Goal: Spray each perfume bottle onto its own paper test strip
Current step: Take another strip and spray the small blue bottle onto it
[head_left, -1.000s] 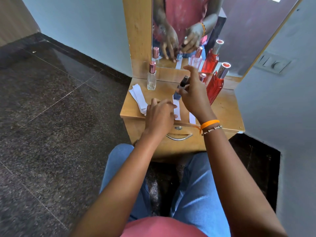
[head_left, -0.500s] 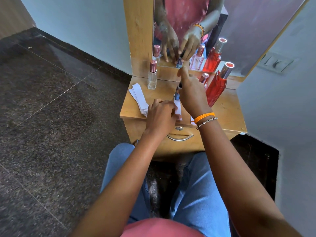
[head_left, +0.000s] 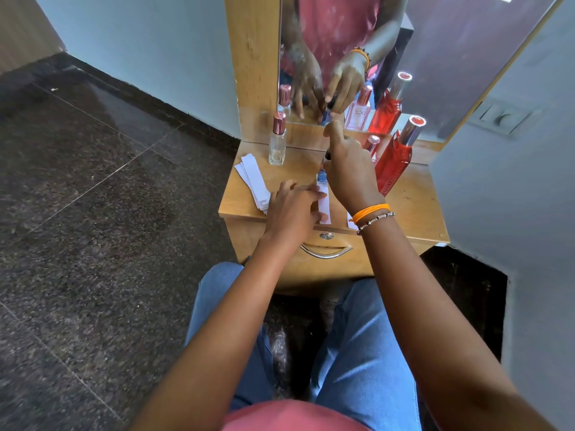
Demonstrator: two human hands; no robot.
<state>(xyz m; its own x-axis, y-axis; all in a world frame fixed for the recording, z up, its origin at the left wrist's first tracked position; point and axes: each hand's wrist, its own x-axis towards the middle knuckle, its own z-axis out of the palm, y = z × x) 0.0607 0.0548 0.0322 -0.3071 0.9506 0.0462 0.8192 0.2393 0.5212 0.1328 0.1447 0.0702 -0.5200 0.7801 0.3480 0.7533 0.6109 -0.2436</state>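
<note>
My right hand (head_left: pixel 350 169) grips a small blue bottle with a dark cap (head_left: pixel 322 175), held low over the far end of a white test strip (head_left: pixel 323 204) on the wooden dresser top (head_left: pixel 413 203); my index finger rises above the cap. My left hand (head_left: pixel 292 208) rests on that strip's left edge with bent fingers. A second strip (head_left: pixel 351 221) peeks out under my right wrist. A stack of spare strips (head_left: pixel 253 178) lies at the left. A clear bottle with a pink cap (head_left: pixel 277 140) stands behind them.
A tall red bottle with a silver cap (head_left: pixel 396 157) and a small pink-capped bottle (head_left: pixel 371 144) stand right of my right hand. A mirror (head_left: pixel 342 42) rises at the back. A drawer handle (head_left: pixel 326 252) sits below the top. Dark floor lies to the left.
My right hand has lowered the blue bottle from above the dresser down to the strip's far end. My left hand stays on the strip.
</note>
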